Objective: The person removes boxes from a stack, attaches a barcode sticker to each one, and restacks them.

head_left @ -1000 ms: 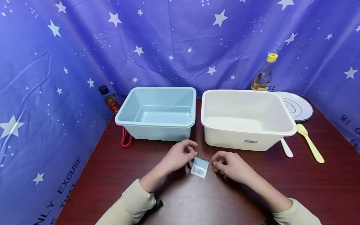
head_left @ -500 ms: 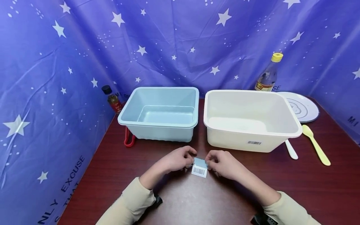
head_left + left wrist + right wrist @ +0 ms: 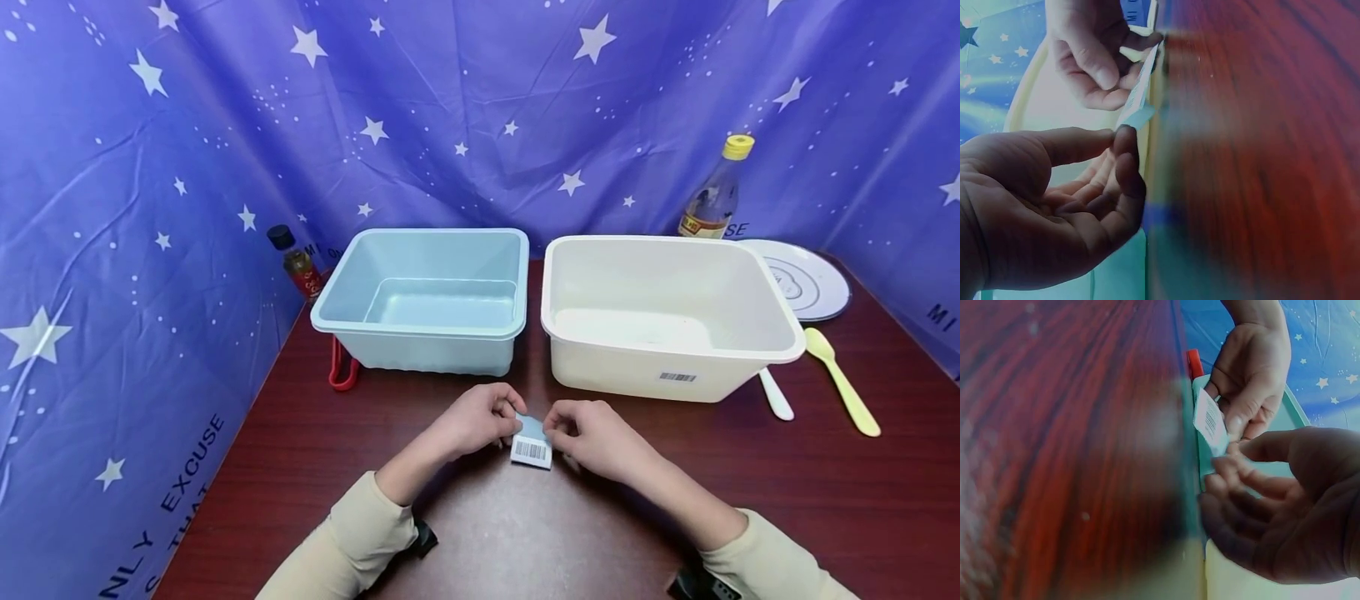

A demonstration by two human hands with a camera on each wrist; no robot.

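A small square card (image 3: 531, 451), pale blue above and white with a barcode below, is held between both hands just over the table, in front of the two tubs. My left hand (image 3: 480, 419) pinches its left edge with thumb and fingertips. At the opposite edge, my right hand (image 3: 598, 439) pinches it too. In the left wrist view the card (image 3: 1142, 87) appears nearly edge-on, stretched between the two hands. The right wrist view shows the barcode side of the card (image 3: 1210, 423), with fingertips covering its edges.
Behind the hands stand a light blue tub (image 3: 420, 348) and a cream tub (image 3: 630, 371). A red-handled item (image 3: 342, 379) and a small bottle (image 3: 302, 271) are at left. At right are a yellow-capped bottle (image 3: 712, 200), a plate (image 3: 821, 287), a yellow spoon (image 3: 847, 392) and a white handle (image 3: 776, 397).
The right hand has moved left to the card, and both hands have closed their fingertips on its edges. The card, flat on the table before, now tilts up slightly.
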